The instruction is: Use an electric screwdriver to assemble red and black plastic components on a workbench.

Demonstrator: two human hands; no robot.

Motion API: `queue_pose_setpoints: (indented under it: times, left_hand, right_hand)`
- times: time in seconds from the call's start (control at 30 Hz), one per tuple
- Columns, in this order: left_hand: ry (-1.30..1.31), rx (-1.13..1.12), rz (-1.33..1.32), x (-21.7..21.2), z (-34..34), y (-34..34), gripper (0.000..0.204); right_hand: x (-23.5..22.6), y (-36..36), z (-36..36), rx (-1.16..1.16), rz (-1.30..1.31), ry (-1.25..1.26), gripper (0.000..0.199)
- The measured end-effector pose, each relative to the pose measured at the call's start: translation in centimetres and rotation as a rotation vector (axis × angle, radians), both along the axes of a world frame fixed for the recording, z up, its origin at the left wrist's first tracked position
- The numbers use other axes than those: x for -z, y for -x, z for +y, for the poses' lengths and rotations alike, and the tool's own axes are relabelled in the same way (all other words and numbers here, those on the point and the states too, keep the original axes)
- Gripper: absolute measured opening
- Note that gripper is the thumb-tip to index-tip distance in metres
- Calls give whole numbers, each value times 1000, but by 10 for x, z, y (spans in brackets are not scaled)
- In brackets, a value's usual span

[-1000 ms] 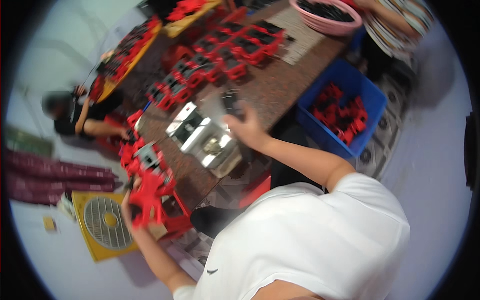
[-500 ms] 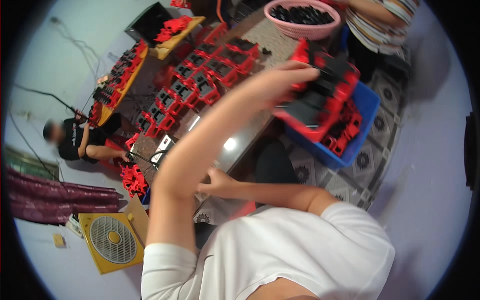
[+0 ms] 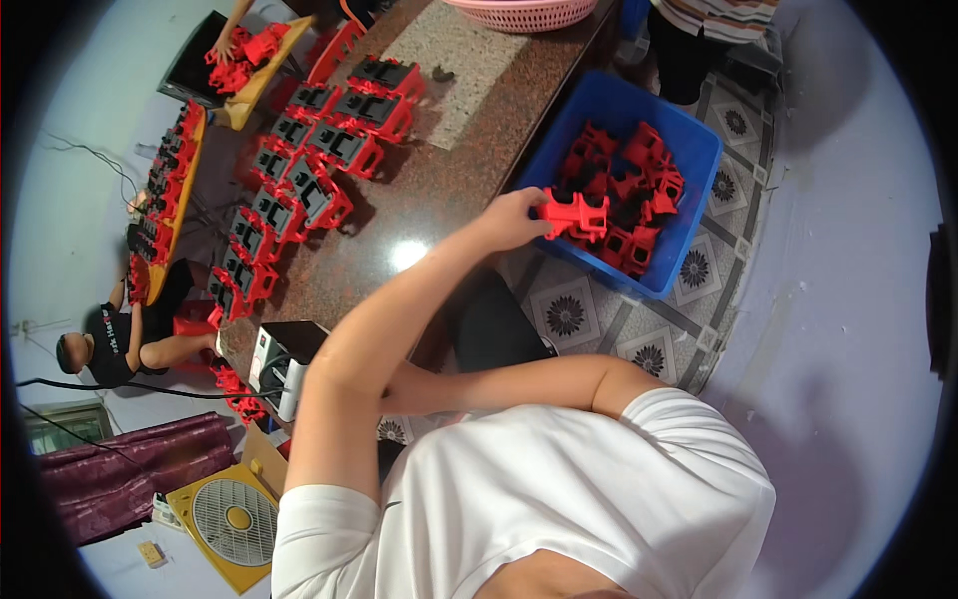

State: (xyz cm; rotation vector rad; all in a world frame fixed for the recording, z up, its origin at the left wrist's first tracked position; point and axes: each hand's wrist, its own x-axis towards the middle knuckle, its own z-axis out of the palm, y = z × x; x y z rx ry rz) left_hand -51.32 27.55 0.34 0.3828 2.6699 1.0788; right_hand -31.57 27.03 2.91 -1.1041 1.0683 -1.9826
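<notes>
My left hand (image 3: 514, 220) reaches across to the near side of a blue plastic bin (image 3: 704, 165). Its fingers are closed on the end of a red plastic frame (image 3: 576, 216), held over the bin's rim. Inside the bin lies a jumble of similar red frames (image 3: 644, 190), some with dark parts among them. My right hand (image 3: 407, 390) is low by the table edge, behind my left elbow, and its fingers are hidden.
Rows of red-and-black assembled units (image 3: 314, 185) stand on the stone-topped table (image 3: 469, 140). A pink basket (image 3: 529, 14) is at the far edge. A white box with cables (image 3: 274, 359) sits at the near corner. People work nearby; a yellow fan (image 3: 235, 519) is at left.
My view has shifted. The blurred red-and-black piece at my left hand above the bin is gone from view; that hand now grips a single red frame. My right hand has slipped behind my left arm.
</notes>
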Motion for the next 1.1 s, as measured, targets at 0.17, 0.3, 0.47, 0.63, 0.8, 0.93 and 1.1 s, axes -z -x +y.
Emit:
queue_pose_setpoints:
  times: [0.17, 0.3, 0.47, 0.63, 0.8, 0.93, 1.1]
  left_hand:
    - [109, -183, -15, -13, -51, 6, 32]
    - [381, -369, 651, -18, -126, 24, 22]
    - [796, -768, 497, -39, -211, 0, 63]
    - [937, -719, 381, -3, -276, -11, 53]
    - [899, -704, 446, -42, -197, 20, 68]
    - [955, -657, 446, -15, -214, 40, 61]
    - [938, -635, 477, -8, -229, 49, 42]
  right_hand:
    - [4, 11, -2, -54, 54, -81, 48]
    - [11, 4, -13, -155, 134, -319, 52]
    - [18, -3, -13, -168, 117, -324, 55]
    - [18, 2, -11, -171, 185, -328, 53]
    - [9, 16, 0, -93, 133, -298, 43]
    - [8, 18, -1, -172, 161, -327, 45]
    - [-3, 21, 1, -90, 167, -290, 47]
